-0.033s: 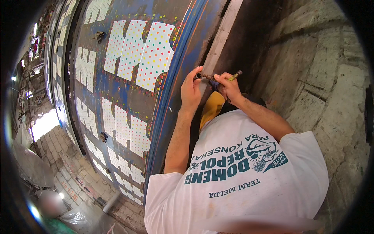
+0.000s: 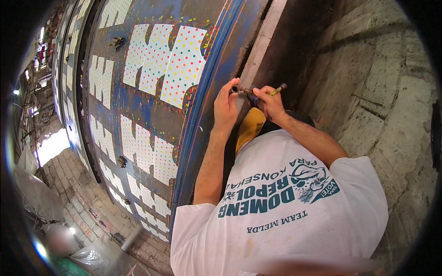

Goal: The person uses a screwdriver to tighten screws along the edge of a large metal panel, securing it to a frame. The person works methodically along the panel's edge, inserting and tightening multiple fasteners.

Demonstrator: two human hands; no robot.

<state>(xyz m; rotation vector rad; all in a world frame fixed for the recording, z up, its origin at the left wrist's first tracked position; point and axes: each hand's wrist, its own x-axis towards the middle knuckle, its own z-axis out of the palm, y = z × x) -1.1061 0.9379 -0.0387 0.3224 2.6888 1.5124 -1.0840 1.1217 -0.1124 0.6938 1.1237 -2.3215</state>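
A slim, brownish metal tool (image 2: pixel 245 90) lies across between my hands, beside the long table's blue edge. My left hand (image 2: pixel 225 109) is raised, with its fingertips and thumb closed about the tool's dark round end (image 2: pixel 234 89). The fingers of my right hand (image 2: pixel 271 105) wrap the other part. A yellowish-green end (image 2: pixel 278 89) with a dark tip sticks out past that hand. Its exact kind I cannot make out. Something smooth and yellow (image 2: pixel 251 125) shows just below the hands, partly hidden by my white shirt (image 2: pixel 294 184).
Left of me runs a long dark table (image 2: pixel 152 106) bearing rows of white, dotted cut pieces (image 2: pixel 184 64). Small dark metal fittings (image 2: pixel 118 43) stand among them. A pale rail (image 2: pixel 260 48) lies beyond the blue edge. Rough concrete (image 2: pixel 386 78) is at right, clear plastic sheeting (image 2: pixel 39 188) at far left.
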